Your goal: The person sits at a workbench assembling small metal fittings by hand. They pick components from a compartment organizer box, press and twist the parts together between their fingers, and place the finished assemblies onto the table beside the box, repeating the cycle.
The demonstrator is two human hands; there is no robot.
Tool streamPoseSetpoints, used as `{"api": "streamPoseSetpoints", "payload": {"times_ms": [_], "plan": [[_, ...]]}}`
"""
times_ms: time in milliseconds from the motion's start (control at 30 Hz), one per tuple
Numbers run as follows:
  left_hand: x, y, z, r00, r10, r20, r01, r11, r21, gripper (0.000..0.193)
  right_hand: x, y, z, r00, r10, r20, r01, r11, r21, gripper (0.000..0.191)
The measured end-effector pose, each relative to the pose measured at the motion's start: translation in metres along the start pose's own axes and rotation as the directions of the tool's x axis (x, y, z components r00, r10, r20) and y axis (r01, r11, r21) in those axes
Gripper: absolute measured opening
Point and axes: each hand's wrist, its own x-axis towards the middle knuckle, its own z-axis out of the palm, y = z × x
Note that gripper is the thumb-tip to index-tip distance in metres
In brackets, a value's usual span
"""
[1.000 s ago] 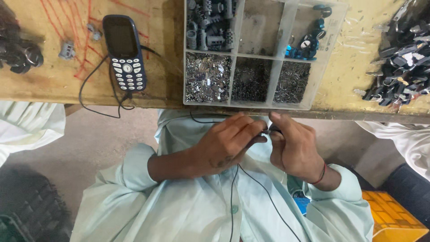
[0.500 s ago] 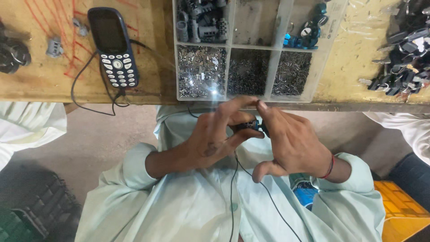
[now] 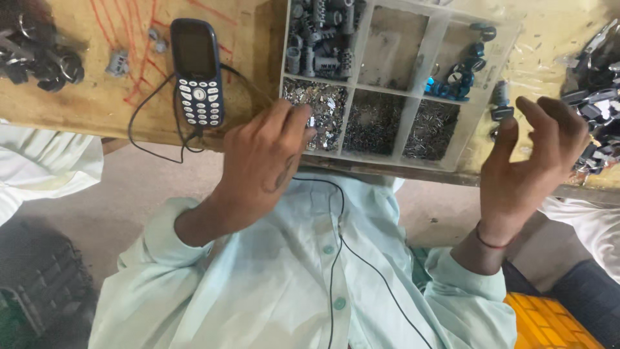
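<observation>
My left hand (image 3: 261, 158) reaches over the table's near edge, its bunched fingertips resting on the silvery metal bits (image 3: 320, 106) in the front left compartment of a clear plastic tray (image 3: 452, 161). Whether it pinches a bit is hidden. My right hand (image 3: 526, 165) hovers at the tray's right side with fingers spread and nothing in it, close to a small dark part (image 3: 500, 113). Other compartments hold grey cylinders (image 3: 320, 39), blue and black rings (image 3: 452, 74) and fine dark pins (image 3: 374, 119).
A dark blue keypad phone (image 3: 197, 71) lies on the wooden table (image 3: 97, 110) with a black cable (image 3: 152, 152) looping off the edge. Dark parts are piled at the left (image 3: 39, 58) and right (image 3: 600, 97). A yellow crate (image 3: 555, 323) stands on the floor.
My hands, held together over a small part at my chest, have separated. The left went up to the silvery bits; the right swung out to the tray's right side and opened.
</observation>
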Motion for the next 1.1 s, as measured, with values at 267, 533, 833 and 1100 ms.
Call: {"api": "streamPoseSetpoints", "payload": {"times_ms": [267,533,833,1100], "plan": [[-0.005,0.002,-0.011,0.998,0.051,-0.029,-0.054,0.991,-0.12,0.02,0.034,-0.075,0.026,0.832,-0.395,0.389,0.325,0.916,0.236,0.019],[-0.004,-0.004,-0.004,0.994,-0.003,-0.108,-0.035,0.936,-0.351,0.015,0.024,-0.067,0.032,0.841,-0.337,0.423,0.265,0.939,0.222,0.014],[-0.01,-0.006,-0.004,0.992,0.043,-0.116,-0.086,0.914,-0.397,0.023,0.022,-0.069,0.028,0.875,-0.192,0.444,0.032,0.938,0.344,0.015],[0.003,-0.005,0.0,0.987,0.038,-0.155,-0.067,0.98,-0.185,0.019,0.016,-0.067,0.032,0.896,-0.163,0.414,-0.004,0.928,0.373,0.016]]}}
